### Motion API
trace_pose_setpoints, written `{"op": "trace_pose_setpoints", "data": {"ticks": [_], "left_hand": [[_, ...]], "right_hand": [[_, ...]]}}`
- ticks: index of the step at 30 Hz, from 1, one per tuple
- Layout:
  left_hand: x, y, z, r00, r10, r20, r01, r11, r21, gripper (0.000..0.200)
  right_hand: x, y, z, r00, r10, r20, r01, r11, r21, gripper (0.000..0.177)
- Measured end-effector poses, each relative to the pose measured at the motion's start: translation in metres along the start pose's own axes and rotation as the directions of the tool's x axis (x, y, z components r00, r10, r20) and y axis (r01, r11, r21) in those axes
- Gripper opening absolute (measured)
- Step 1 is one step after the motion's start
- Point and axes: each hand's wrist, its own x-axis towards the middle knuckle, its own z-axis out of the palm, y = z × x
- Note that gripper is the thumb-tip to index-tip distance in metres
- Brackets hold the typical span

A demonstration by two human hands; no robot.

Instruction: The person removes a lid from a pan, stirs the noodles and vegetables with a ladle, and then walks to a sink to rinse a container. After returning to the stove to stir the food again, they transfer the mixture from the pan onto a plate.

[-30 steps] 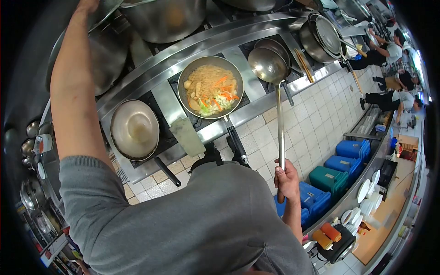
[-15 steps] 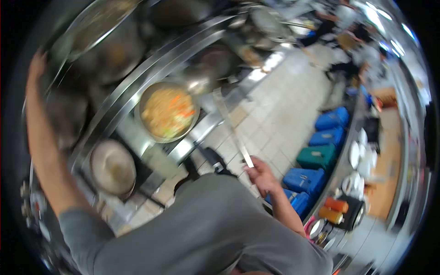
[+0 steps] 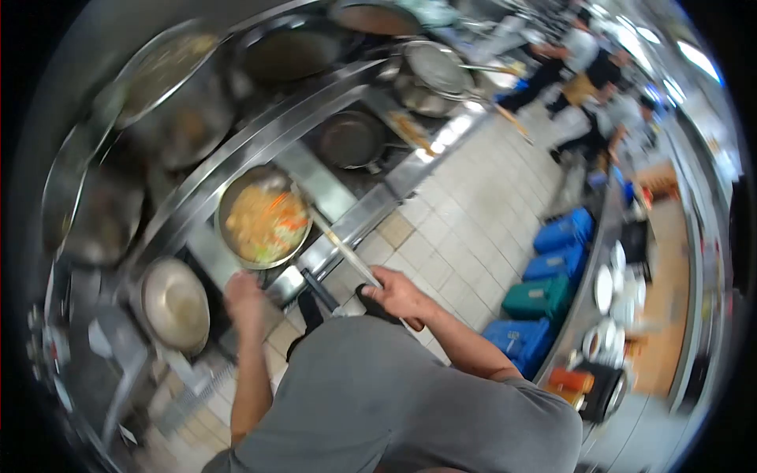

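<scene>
My right hand (image 3: 397,297) is closed around the long handle of a metal ladle (image 3: 339,244), with the wooden grip end showing below my fist. The ladle's handle slants up to a pan (image 3: 223,201) on the stove, where its shiny round head appears to rest at the far side. In the pan lies yellowish food (image 3: 256,217) with orange strips and pale green pieces. My left hand (image 3: 246,296) is just below the pan's near rim, smeared by motion; its fingers are not clear. The pan's black handle (image 3: 319,292) points toward my body.
A pale pan (image 3: 175,306) stands to the left, and a dark frying pan (image 3: 351,140) sits farther along the stove. Large pots (image 3: 162,75) line the back. Blue bins (image 3: 516,343) and a green bin (image 3: 536,299) stand across the tiled floor (image 3: 449,213). Several people work at the far end.
My left hand has come down from the big pots at the far left to beside the food pan. My right hand has moved left and slightly down, bringing the ladle's head to the pan.
</scene>
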Motion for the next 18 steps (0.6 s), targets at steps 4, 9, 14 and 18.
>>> {"op": "trace_pose_setpoints", "data": {"ticks": [4, 9, 14, 18], "left_hand": [[-0.093, 0.005, 0.122, 0.866, -0.402, 0.298, 0.497, 0.763, -0.413, 0.034], [-0.098, 0.019, 0.177, 0.889, -0.425, 0.170, 0.444, 0.709, -0.548, 0.030], [-0.102, 0.030, 0.179, 0.904, -0.425, 0.038, 0.401, 0.817, -0.415, 0.034], [-0.105, 0.036, 0.174, 0.883, -0.469, 0.016, 0.442, 0.818, -0.369, 0.037]], "right_hand": [[0.049, 0.032, -0.020, 0.994, -0.083, 0.078, 0.096, 0.978, -0.183, 0.031], [0.105, 0.054, -0.033, 0.979, -0.170, 0.116, 0.204, 0.881, -0.427, 0.034], [0.145, 0.073, 0.009, 0.924, -0.341, 0.173, 0.382, 0.854, -0.353, 0.040], [0.138, 0.050, -0.050, 0.893, -0.095, 0.439, 0.430, 0.464, -0.774, 0.058]]}}
